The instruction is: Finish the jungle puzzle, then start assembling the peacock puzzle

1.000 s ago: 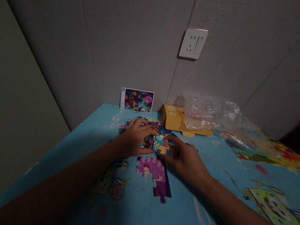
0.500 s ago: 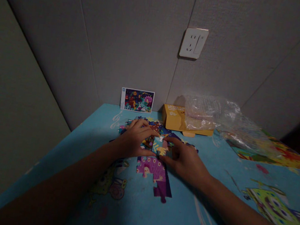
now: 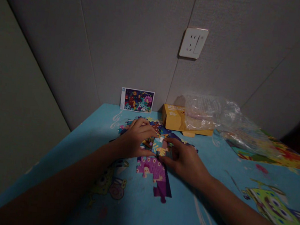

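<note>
A small block of joined puzzle pieces (image 3: 159, 146), teal with yellow and white shapes, is held between both hands. My left hand (image 3: 139, 137) grips its left side, thumb at the near edge and fingers at the far edge. On the right side, my right hand (image 3: 181, 157) pinches it with thumb and forefinger. Just nearer to me lies a joined purple puzzle section (image 3: 155, 168) with a dark border and jagged edges. Several loose, dark-coloured puzzle pieces (image 3: 161, 128) lie behind the hands, partly hidden by them.
A picture card (image 3: 137, 100) leans on the wall at the back. To its right, a yellow box (image 3: 173, 118) stands under a crumpled clear plastic bag (image 3: 209, 113). A colourful printed sheet (image 3: 290, 156) lies at right on the blue cartoon-print table cover (image 3: 82, 148). A wall socket (image 3: 194, 43) sits above.
Almost nothing differs. The block between my hands sits slightly flatter or shifted by a hair, and both hands keep their grip in the same place.
</note>
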